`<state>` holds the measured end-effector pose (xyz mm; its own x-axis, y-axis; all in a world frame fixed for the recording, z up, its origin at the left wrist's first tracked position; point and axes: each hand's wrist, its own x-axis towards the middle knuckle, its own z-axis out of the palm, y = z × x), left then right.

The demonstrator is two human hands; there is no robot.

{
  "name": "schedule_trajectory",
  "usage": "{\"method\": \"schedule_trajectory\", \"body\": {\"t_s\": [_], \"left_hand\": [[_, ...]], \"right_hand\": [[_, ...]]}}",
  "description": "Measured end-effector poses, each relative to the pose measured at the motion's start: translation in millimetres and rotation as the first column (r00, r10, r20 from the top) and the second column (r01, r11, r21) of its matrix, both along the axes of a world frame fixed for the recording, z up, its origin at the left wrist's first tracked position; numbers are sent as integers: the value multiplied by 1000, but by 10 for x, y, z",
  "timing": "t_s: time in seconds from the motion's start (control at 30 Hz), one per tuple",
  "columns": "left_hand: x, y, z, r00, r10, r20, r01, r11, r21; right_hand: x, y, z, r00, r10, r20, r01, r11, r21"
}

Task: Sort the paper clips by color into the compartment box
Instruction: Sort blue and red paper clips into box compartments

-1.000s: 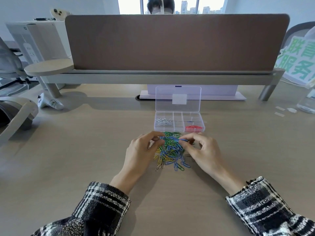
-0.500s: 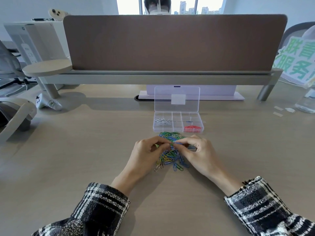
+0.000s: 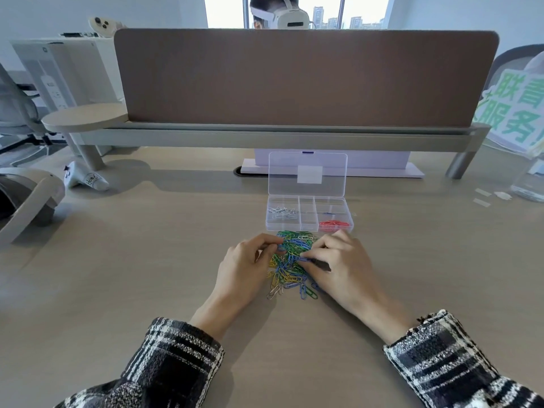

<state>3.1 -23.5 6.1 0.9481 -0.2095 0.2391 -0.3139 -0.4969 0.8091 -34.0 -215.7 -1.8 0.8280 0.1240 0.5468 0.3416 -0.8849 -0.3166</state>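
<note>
**We sort at the desk [image 3: 147,260], both hands working the heap before the open compartment box [image 3: 308,214].**

Our left hand [image 3: 244,269] and right hand [image 3: 344,269] flank the pile of paper clips [image 3: 290,270] just in front of the box, each pinching at clips with curled fingertips. Silver clips [image 3: 282,212] fill the left compartment and red clips [image 3: 334,224] the near-right one. We judge the clips to be light, stiff, slick wire that snags on its neighbours, best pinched singly by a loop end.

Loose paper clips [image 3: 291,263]: green, blue, yellow. Clear compartment box [image 3: 309,201] holds red clips [image 3: 334,224] and silver clips [image 3: 282,212]. Sleeves [image 3: 441,357] black-and-white plaid; desk divider [image 3: 294,78] brown.
</note>
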Motion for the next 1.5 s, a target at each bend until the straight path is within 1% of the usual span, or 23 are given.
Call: {"method": "schedule_trajectory", "body": {"t_s": [0.13,0.2,0.33,0.43,0.5,0.57,0.73,0.87,0.93,1.1,1.2,1.3,1.33,1.4,1.5], "left_hand": [[-6,-7,-10,1000,14,25,-15,999,38],[-11,-7,-18,999,22,42,-25,997,68],[-13,2,-37,997,-4,74,-5,991,130],[-26,-10,-19,997,-63,52,62,997,36],[-43,-24,-2,995,-100,30,100,995,-10],[-53,-33,8,993,-117,15,117,992,-37],[-101,-64,86,992,-123,-33,119,987,-106],[-97,-84,110,993,-110,-44,103,984,-147],[-83,-86,107,993,-101,-61,90,983,-163],[-78,-79,119,983,-118,-141,87,974,-209],[-74,-66,126,979,-123,-164,83,970,-230],[-59,-65,101,985,-83,-154,46,972,-232],[-58,-66,90,988,-63,-142,30,974,-226],[-47,-67,73,993,-13,-113,-12,976,-218],[-38,-60,64,995,32,-97,-51,977,-208]], "right_hand": [[-11,17,10,1000,8,15,-7,1000,-28],[-14,28,17,1000,11,17,-10,1000,-15],[-7,36,41,999,34,8,-35,989,142],[0,37,40,997,60,-43,-49,974,220],[8,31,41,997,64,-46,-51,968,245],[2,31,50,998,54,-35,-45,973,228],[-31,46,66,997,66,39,-70,992,102],[-54,89,99,985,95,146,-95,995,-5],[-68,111,109,980,108,164,-110,994,-1],[-52,70,71,991,101,85,-114,979,172],[-55,15,91,993,99,70,-112,970,215],[-77,-80,164,1000,0,-5,2,928,372],[-77,-116,180,999,-24,-38,37,918,394],[-65,-199,194,996,-43,-75,65,940,335],[-36,-294,173,986,-77,-146,97,986,137]]}}
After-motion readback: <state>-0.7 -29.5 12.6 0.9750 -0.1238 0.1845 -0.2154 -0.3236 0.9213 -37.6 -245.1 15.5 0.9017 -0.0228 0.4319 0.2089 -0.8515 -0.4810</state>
